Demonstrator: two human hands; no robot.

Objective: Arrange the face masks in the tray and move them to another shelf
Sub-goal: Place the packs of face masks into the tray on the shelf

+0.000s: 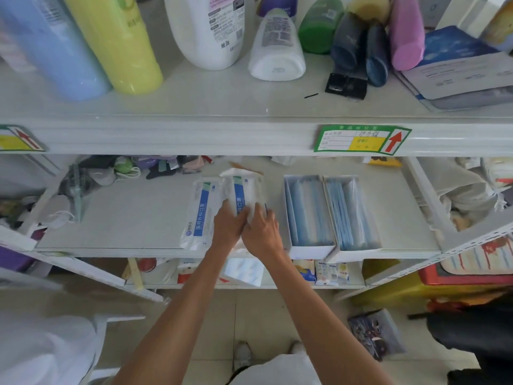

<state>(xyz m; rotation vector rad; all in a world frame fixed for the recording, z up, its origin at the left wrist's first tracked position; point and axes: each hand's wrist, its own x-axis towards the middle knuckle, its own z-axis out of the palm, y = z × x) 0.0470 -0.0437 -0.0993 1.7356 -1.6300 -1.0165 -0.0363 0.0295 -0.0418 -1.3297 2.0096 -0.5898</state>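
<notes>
Both forearms reach to the middle shelf, where the left hand and right hand together grasp the near end of a mask packet. Its long axis runs away from the person, far end raised. A second packet lies flat just left, roughly parallel.

"医用外科口罩" on mask pack (white on blue)

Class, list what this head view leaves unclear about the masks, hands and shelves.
- Head view: count of held packs, blurred and covered by left hand and right hand.
- Head view: label handwriting, too small.
- Head view: bottles, tops cut by top edge.
- Head view: lower-shelf goods, partly behind the arms.
</notes>
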